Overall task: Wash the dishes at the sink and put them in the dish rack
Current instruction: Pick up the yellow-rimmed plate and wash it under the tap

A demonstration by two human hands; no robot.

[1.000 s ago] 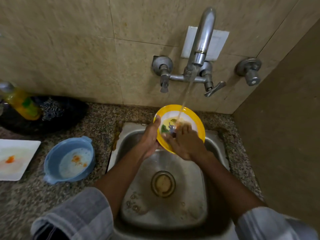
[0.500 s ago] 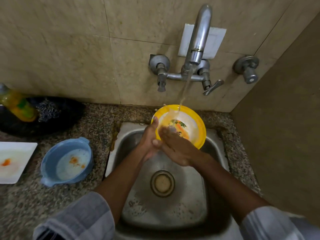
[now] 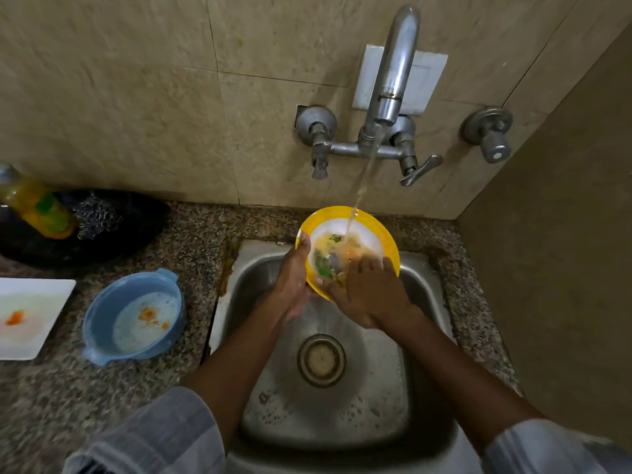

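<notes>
My left hand (image 3: 290,285) grips the left rim of the round yellow-rimmed white plate (image 3: 372,230), thumb on the edge, tilted over the steel sink (image 3: 342,415). My right hand (image 3: 367,295) lies flat on the plate's face, fingers (image 3: 371,265) spread, not clamped on anything. Water from the chrome wall tap (image 3: 393,80) hits the plate centre. Dirty blue plastic bowl (image 3: 133,316) and square white plate (image 3: 30,316) sit on the granite counter (image 3: 68,398), left of the sink.
</notes>
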